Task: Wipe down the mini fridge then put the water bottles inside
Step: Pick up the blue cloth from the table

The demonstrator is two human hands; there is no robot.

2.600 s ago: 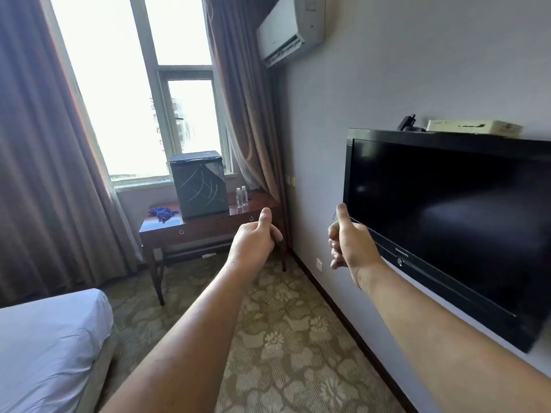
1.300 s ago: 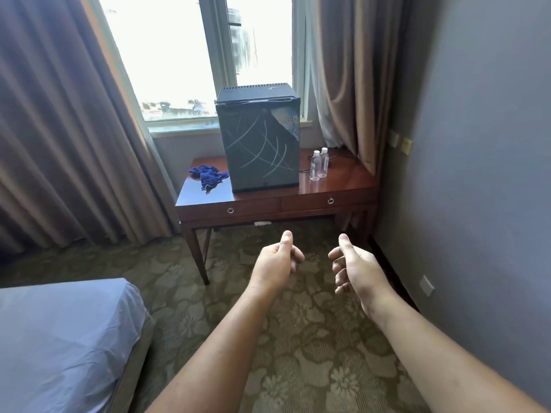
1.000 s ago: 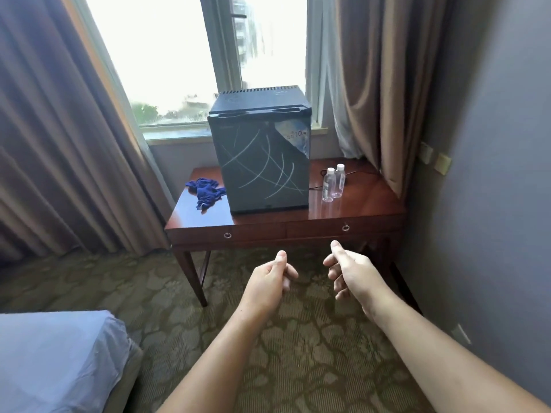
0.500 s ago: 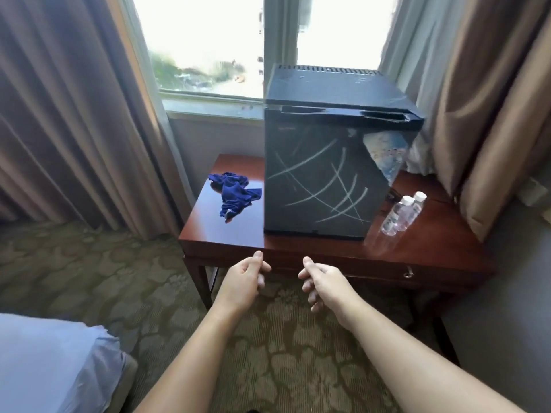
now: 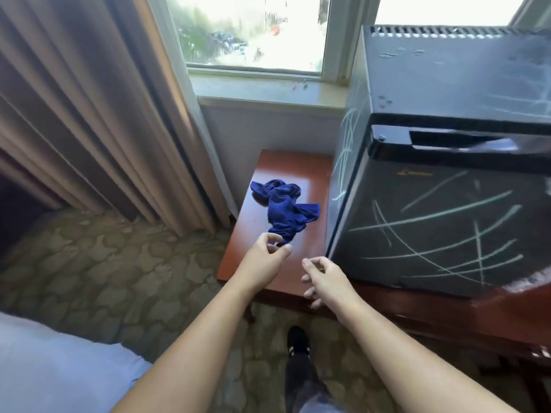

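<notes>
- The mini fridge (image 5: 432, 228) is black, its front and side crossed with pale, chalky curved streaks (like scribbles).
- The cloth (image 5: 286, 207) is plain deep blue.
- The desk (image 5: 289, 162) is glossy reddish-brown.
- The curtain (image 5: 89, 114) is beige-brown.
- The carpet (image 5: 104, 263) has an olive and tan flower pattern.
- The bed (image 5: 44, 368) is pale bluish white.
- The shoe (image 5: 296, 338) is black.

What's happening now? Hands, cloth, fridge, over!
Left hand at near tip of blue cloth, grip unclear; right hand open, empty. Mini fridge shut, streaked, unwiped. Nothing blocking the cloth.
</notes>
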